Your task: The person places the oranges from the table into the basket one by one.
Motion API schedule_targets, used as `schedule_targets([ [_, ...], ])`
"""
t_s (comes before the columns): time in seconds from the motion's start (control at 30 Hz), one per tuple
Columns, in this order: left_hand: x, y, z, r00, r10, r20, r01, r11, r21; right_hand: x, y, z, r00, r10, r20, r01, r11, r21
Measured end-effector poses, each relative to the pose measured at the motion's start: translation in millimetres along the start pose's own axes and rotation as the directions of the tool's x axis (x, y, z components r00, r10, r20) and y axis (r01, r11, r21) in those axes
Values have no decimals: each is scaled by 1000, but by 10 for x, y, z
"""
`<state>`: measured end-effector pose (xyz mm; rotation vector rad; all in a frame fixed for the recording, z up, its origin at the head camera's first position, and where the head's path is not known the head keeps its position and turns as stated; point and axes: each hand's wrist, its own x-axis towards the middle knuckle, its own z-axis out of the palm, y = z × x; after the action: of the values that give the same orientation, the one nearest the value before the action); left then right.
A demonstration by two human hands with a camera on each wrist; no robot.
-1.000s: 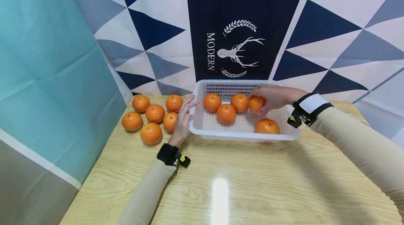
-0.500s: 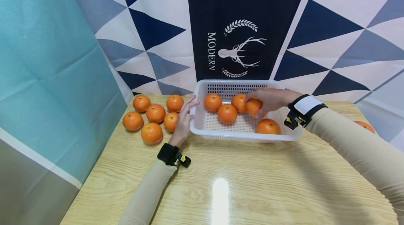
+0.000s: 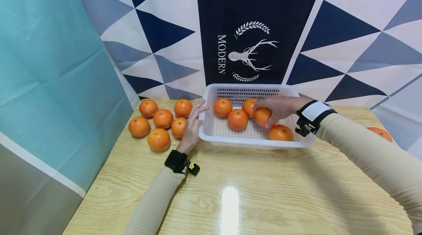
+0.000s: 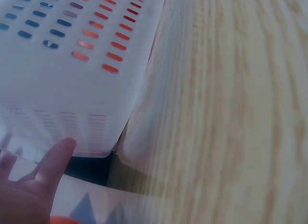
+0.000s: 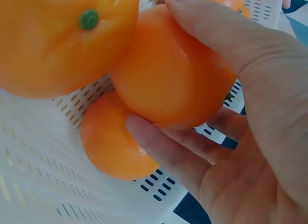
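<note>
A white plastic basket (image 3: pixel 227 138) with slotted walls holds several oranges. Inside it, my right hand (image 3: pixel 280 106) grips one orange (image 3: pixel 262 116) between thumb and fingers. In the right wrist view, that held orange (image 5: pixel 173 72) lies against a larger-looking orange (image 5: pixel 53 46) and overlaps another orange (image 5: pixel 113 142) behind the fingers. My left hand (image 3: pixel 191 127) rests against the basket's left end with extended fingers. The left wrist view shows one fingertip close to the basket wall (image 4: pixel 67 89).
Several loose oranges (image 3: pixel 159 139) sit on the wooden table (image 3: pixel 263 191) left of the basket, close to the left forearm. One more orange (image 3: pixel 380 133) lies near the right edge, partly behind the right sleeve. A patterned cloth wall (image 3: pixel 244 44) stands right behind the basket.
My right hand has shifted a little left and toward the front with the orange. The orange at the table's right edge has come out from behind the sleeve. The left hand stays put.
</note>
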<state>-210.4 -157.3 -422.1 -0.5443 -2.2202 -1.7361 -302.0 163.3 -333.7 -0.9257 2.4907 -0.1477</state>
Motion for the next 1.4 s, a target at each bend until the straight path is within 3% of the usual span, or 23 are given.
schedule_targets([
  [0.3, 3, 13, 3, 1000, -14, -1, 14, 1000, 4, 3, -2, 45, 999, -49, -12, 49, 999, -6],
  [0.57, -7, 20, 2, 1000, -20, -1, 20, 1000, 6, 29, 25, 88, 999, -32, 26, 31, 998, 49],
  [0.87, -5, 22, -5, 1000, -21, 4, 21, 1000, 18, 102, 58, 114, 999, -40, 14, 40, 999, -4],
  [1.4, -2, 18, 6, 1000, -8, -2, 8, 1000, 27, 94, -7, 172, 998, -52, 44, 52, 999, 14],
])
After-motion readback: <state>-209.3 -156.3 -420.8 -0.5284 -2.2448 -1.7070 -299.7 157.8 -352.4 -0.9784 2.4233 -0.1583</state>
